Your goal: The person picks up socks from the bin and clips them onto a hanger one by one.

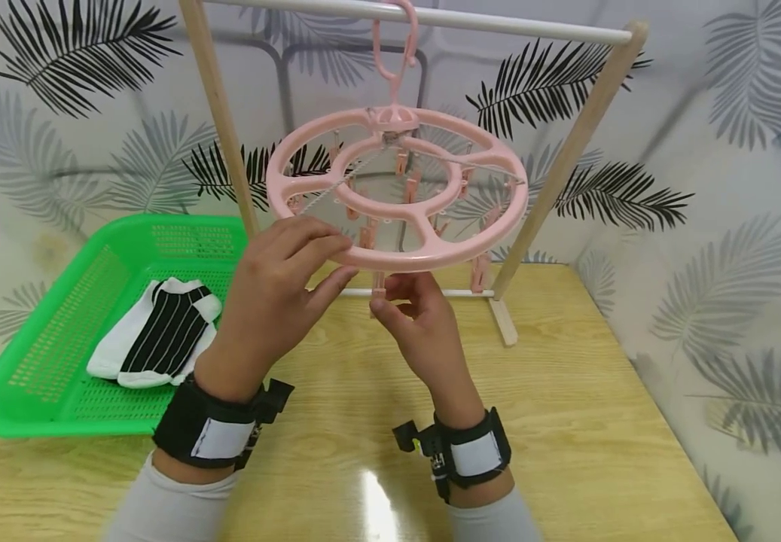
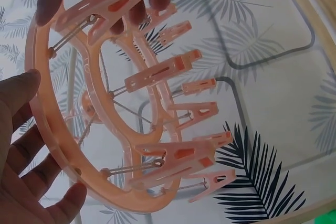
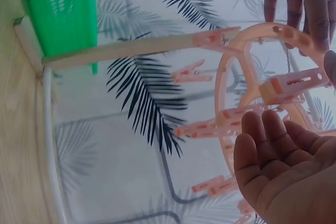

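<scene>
A round pink clip hanger [image 1: 400, 260] hangs by its hook from a white rod, slightly tilted. My left hand [image 1: 275, 290] holds its near-left rim, fingers over the top and thumb lower down; the left wrist view shows the fingertips along the rim [image 2: 39, 85]. Just below the front rim, my right hand [image 1: 424, 316] pinches a pink clothespin [image 1: 379, 284] between thumb and fingers. In the right wrist view that clothespin [image 3: 296, 85] lies by the thumb, with the other fingers curled beneath it. Several more clothespins [image 2: 163, 72] dangle on cords from the ring.
A green basket [image 1: 44, 301] stands on the left of the table, holding white socks with a black striped part [image 1: 166, 331]. The rack has wooden posts [image 1: 566, 158], a white top rod [image 1: 512, 22] and a wooden foot [image 1: 504, 322]. Leaf-patterned covering [image 1: 736, 263] lies behind.
</scene>
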Demonstrator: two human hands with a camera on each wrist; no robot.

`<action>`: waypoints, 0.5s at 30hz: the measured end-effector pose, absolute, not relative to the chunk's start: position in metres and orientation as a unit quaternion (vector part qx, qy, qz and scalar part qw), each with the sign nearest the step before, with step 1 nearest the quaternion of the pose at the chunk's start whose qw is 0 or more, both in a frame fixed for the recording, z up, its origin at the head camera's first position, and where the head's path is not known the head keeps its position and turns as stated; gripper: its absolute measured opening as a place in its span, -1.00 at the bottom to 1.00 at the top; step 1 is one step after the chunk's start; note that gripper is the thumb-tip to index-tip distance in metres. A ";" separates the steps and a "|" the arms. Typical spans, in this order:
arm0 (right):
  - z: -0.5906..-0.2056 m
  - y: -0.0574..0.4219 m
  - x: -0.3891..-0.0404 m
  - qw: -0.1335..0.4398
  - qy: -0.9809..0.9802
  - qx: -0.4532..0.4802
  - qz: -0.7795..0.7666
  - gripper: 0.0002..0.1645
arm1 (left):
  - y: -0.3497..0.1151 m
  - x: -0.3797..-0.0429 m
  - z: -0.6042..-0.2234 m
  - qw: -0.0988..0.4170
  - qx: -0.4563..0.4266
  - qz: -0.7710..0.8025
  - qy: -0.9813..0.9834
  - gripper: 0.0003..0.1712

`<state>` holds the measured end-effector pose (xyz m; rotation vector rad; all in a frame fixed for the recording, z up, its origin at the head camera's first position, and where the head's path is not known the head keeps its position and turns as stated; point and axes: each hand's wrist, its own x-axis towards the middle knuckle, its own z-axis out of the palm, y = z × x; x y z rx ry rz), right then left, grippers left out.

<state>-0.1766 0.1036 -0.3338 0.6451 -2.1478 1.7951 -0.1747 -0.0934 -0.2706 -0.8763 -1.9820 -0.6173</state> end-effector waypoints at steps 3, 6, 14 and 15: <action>-0.333 0.099 -0.180 0.112 -0.706 0.239 0.657 -0.26 | -0.092 -0.174 -0.272 0.430 -0.347 -0.250 -0.795 -0.66; -0.334 0.097 -0.182 0.087 -0.656 0.254 0.705 -0.43 | -0.090 -0.174 -0.273 0.428 -0.346 -0.253 -0.796 -0.66; -0.337 0.094 -0.180 0.068 -0.597 0.261 0.755 -0.56 | -0.091 -0.174 -0.276 0.425 -0.343 -0.252 -0.799 -0.68; -0.337 0.093 -0.180 0.069 -0.599 0.262 0.753 -0.55 | -0.092 -0.173 -0.276 0.426 -0.342 -0.249 -0.800 -0.69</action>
